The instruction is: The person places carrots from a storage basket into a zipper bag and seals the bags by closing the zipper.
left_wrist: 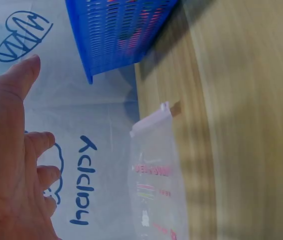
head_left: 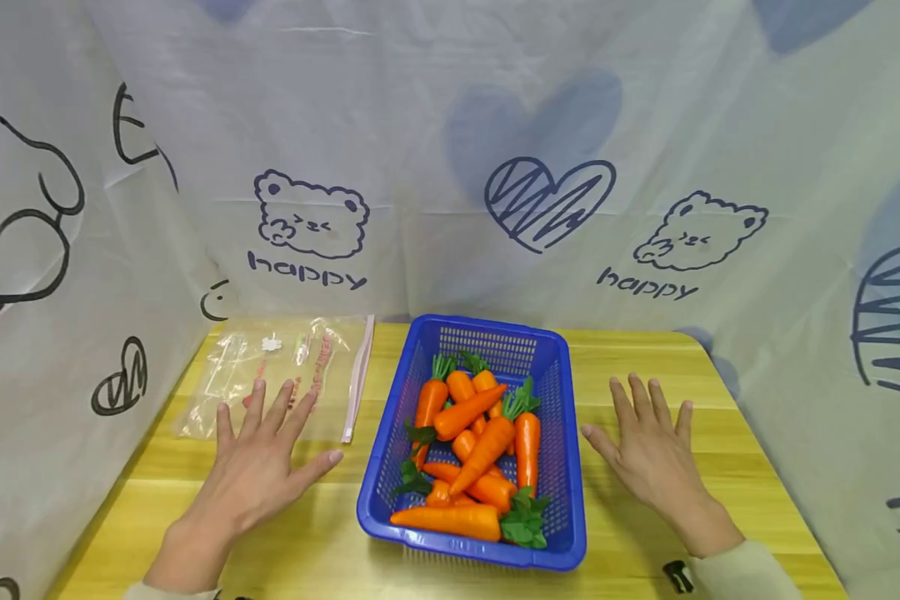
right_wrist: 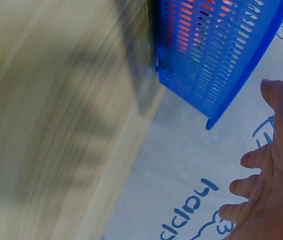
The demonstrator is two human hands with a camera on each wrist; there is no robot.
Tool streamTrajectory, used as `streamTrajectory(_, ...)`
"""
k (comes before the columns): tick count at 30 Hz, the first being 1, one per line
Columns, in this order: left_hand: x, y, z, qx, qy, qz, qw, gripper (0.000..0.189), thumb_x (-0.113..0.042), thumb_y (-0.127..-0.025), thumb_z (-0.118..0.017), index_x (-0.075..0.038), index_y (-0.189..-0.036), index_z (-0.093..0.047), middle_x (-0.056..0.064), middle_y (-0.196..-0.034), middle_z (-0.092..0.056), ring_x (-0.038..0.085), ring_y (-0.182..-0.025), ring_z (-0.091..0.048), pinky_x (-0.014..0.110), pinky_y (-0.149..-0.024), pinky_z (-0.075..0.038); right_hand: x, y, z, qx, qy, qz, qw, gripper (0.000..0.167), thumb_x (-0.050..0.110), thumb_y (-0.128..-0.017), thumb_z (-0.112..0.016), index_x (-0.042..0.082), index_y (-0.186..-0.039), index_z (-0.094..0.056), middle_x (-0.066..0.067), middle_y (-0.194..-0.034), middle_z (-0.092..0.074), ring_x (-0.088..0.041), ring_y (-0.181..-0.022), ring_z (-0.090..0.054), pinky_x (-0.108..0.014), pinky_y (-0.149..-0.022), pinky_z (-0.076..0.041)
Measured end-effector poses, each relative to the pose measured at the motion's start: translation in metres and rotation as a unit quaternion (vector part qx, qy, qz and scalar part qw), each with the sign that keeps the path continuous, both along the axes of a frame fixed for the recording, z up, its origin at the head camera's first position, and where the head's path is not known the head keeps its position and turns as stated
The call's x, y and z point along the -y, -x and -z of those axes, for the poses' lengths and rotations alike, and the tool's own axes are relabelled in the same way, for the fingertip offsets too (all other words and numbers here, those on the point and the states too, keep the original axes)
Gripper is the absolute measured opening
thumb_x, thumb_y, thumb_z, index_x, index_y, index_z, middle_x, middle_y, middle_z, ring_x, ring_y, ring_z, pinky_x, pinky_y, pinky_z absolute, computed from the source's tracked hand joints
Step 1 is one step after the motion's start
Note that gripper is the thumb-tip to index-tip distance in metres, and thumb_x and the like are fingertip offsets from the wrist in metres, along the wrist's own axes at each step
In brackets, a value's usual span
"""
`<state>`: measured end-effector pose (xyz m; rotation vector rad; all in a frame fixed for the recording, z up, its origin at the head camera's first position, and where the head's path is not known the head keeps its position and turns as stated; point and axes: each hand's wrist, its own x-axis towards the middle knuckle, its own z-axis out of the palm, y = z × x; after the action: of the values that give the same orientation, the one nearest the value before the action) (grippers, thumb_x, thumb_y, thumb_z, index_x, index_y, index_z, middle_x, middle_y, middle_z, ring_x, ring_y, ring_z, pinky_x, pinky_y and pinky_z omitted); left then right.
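Note:
A blue plastic basket (head_left: 573, 467) with slotted walls stands mid-table, holding several orange carrots (head_left: 487, 450) with green leafy tops. To its left lies a clear zip bag (head_left: 217, 375) with red print and a pale pink zip strip along its right edge. My left hand (head_left: 258, 471) is spread palm down, its fingertips overlapping the bag's near part in the head view. Right of the basket, my right hand (head_left: 652, 454) is also spread palm down, thumb toward the basket wall. Both hands hold nothing; the wrist views show them raised over the table.
The wooden table (head_left: 720, 442) reaches back to a pale cloth (head_left: 420, 167) printed with hearts, bears and the word "happy". The cloth also hangs along the left and right sides. A small black item (head_left: 677, 577) shows beside the right sleeve.

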<state>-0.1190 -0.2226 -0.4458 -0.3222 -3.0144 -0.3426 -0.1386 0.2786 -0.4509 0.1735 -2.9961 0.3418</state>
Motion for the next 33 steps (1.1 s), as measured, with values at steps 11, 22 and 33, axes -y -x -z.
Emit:
streamTrajectory(11, -0.036, -0.015, 0.000, -0.022, -0.008, 0.080, 0.9965, 0.095, -0.076, -0.096, -0.051, -0.012, -0.165, -0.033, 0.016, -0.174, -0.020, 0.044, -0.162, -0.012, 0.065, -0.127, -0.005, 0.035, -0.027, -0.009, -0.013, -0.014, -0.038, 0.9991, 0.089, 0.060, -0.103, -0.054, -0.001, -0.163, -0.030, -0.030, -0.168, -0.027, -0.054, -0.157, -0.019, -0.081, -0.118, -0.007)
streamTrajectory(22, -0.074, -0.034, 0.026, 0.033, -0.077, 0.152, 0.9848, 0.108, -0.083, -0.089, -0.054, -0.014, -0.167, -0.027, 0.008, -0.177, -0.016, 0.033, -0.163, -0.016, 0.039, -0.130, -0.015, 0.098, -0.091, 0.011, 0.030, 0.030, -0.116, 0.9924, 0.088, 0.066, -0.098, -0.058, 0.001, -0.157, -0.045, -0.029, -0.166, -0.034, -0.045, -0.157, -0.027, -0.075, -0.120, -0.017)
streamTrajectory(33, -0.119, -0.029, 0.034, 0.080, -0.104, 0.130, 0.9828, 0.116, -0.086, -0.087, -0.052, -0.006, -0.167, -0.024, 0.014, -0.177, -0.007, 0.037, -0.163, -0.012, 0.056, -0.125, -0.028, 0.060, -0.078, 0.024, -0.036, 0.009, -0.114, 0.9928, 0.083, 0.061, -0.099, -0.060, 0.003, -0.156, -0.047, -0.022, -0.167, -0.037, -0.040, -0.157, -0.033, -0.067, -0.122, -0.021)
